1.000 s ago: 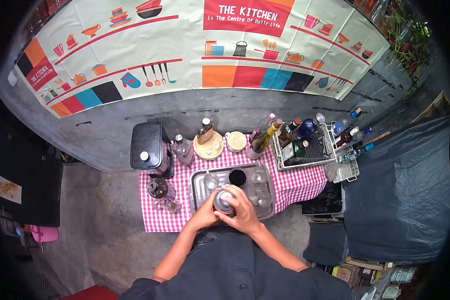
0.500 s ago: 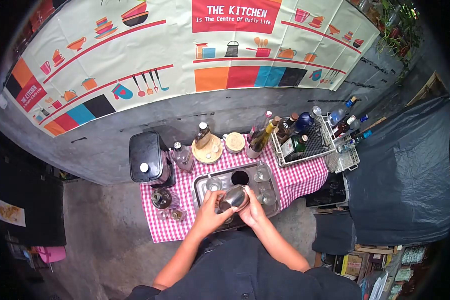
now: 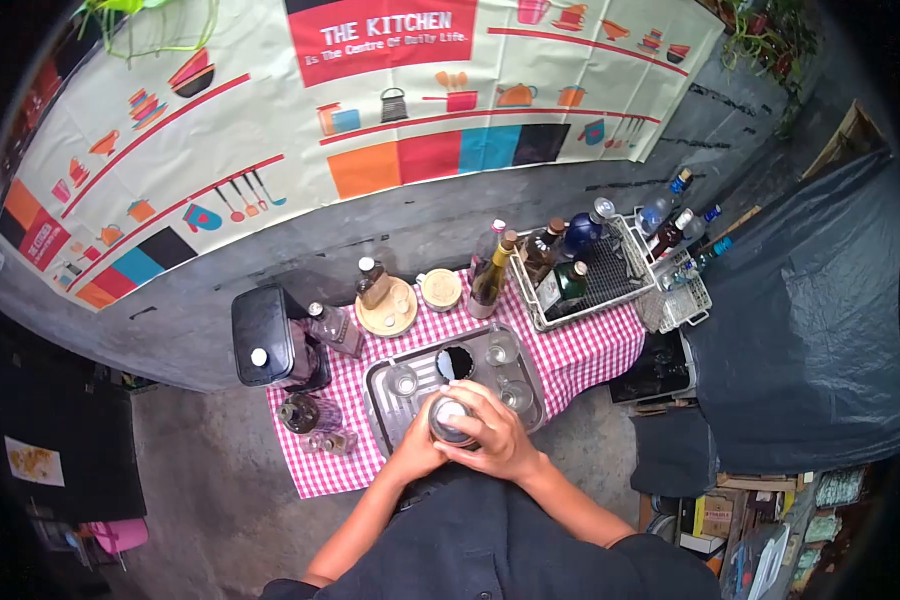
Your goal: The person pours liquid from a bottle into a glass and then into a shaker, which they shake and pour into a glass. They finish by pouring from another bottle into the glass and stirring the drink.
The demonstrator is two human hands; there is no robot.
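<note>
Both hands are wrapped round a shiny metal cocktail shaker [image 3: 453, 412], seen from above with a bright round top. My left hand [image 3: 418, 442] is curled round its left side. My right hand [image 3: 500, 438] closes on the right side, with fingers reaching over the top. The shaker's lower part is hidden by the hands. Beneath and just beyond them lies a metal tray [image 3: 378, 412]. Clear glasses [image 3: 401, 380] stand on it at the left, with two more glasses [image 3: 516, 396] at the right. A round, dark-topped thing [image 3: 455, 364] sits between them.
Behind the tray are a wooden plate [image 3: 388, 322] with a bottle, a mug [image 3: 440, 290] and a tall bottle [image 3: 489, 285]. A wire basket [image 3: 610, 290] of bottles stands right. Left are a black bin [image 3: 262, 335], a clear bottle [image 3: 336, 332] and a dark jug [image 3: 306, 412].
The shaker has gone from tilted sideways to upright, and my right hand has moved over its top. The view has shifted, so the table sits slightly further left.
</note>
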